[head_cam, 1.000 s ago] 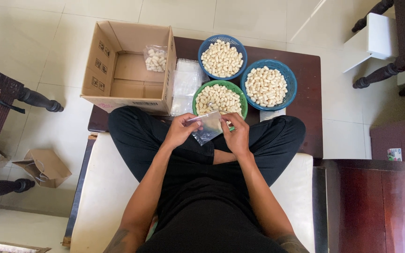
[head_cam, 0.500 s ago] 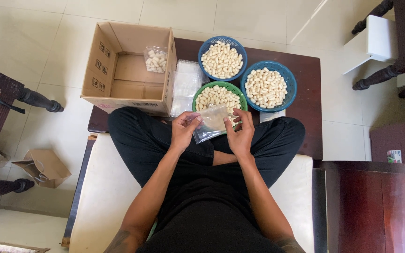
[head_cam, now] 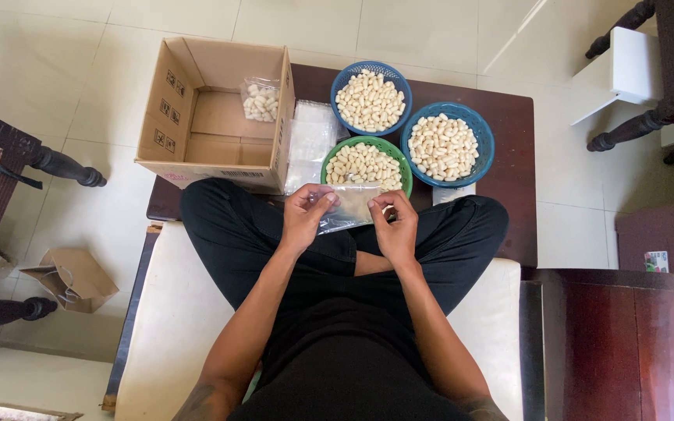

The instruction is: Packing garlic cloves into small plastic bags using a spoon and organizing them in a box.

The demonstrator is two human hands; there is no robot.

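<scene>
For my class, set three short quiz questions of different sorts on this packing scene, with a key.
1. True or false: both hands hold one clear plastic bag.
2. How many baskets of pale pieces stand on the table? A) two B) three C) four
3. Fill in: the filled small bag lies inside the ____.

Key
1. True: the left hand and the right hand grip the clear plastic bag at its two sides.
2. B: the green basket and two blue baskets on the dark table.
3. The cardboard box, where the filled small bag lies.
</scene>
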